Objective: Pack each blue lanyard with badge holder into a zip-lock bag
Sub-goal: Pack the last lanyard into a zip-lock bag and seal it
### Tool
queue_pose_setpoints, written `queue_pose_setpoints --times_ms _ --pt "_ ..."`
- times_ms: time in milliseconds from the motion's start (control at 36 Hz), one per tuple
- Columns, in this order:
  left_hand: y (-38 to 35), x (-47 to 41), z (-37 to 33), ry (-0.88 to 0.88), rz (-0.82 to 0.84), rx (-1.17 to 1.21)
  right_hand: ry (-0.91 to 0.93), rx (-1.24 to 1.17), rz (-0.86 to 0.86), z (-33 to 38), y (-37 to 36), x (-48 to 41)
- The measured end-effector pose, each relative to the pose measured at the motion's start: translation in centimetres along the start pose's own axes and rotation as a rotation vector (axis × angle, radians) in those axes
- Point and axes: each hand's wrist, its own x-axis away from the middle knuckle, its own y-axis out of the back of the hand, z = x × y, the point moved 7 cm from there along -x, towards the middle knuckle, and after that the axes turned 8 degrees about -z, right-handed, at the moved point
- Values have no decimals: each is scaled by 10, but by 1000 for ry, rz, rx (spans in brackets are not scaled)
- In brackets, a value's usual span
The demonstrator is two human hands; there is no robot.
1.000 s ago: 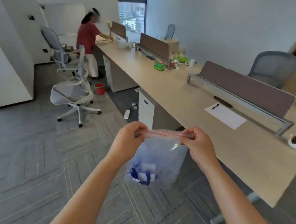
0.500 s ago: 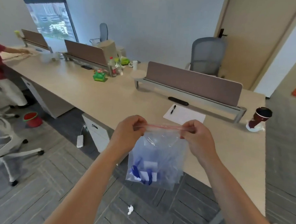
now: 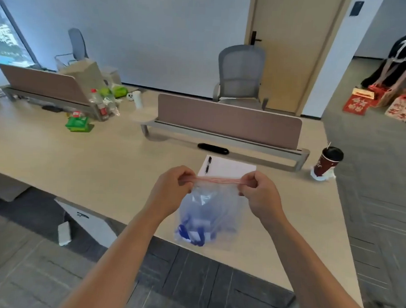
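A clear zip-lock bag [image 3: 214, 206] with a red seal strip hangs in the air over the front edge of the desk. A blue lanyard with badge holder [image 3: 194, 233] lies bunched at the bag's bottom. My left hand [image 3: 172, 190] pinches the left end of the seal strip. The strip's right end is pinched by my right hand [image 3: 258, 194]. The strip is stretched straight between them.
The long wooden desk [image 3: 102, 172] carries a white sheet with a pen [image 3: 227, 168], a dark red cup [image 3: 326, 164], a brown divider [image 3: 227, 121] and green packets [image 3: 79, 123]. A grey chair [image 3: 240, 75] stands behind. Red gift bags [image 3: 383, 102] sit on the floor.
The view has swung to the right across the desk. Both hands still hold the bag's seal strip, with the bag now over the desk edge.
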Motion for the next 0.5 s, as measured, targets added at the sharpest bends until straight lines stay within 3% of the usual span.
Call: queue_pose_setpoints --times_ms 501 --pt "-25 -81 70 -99 330 199 -176 89 -226 -20 -49 5"
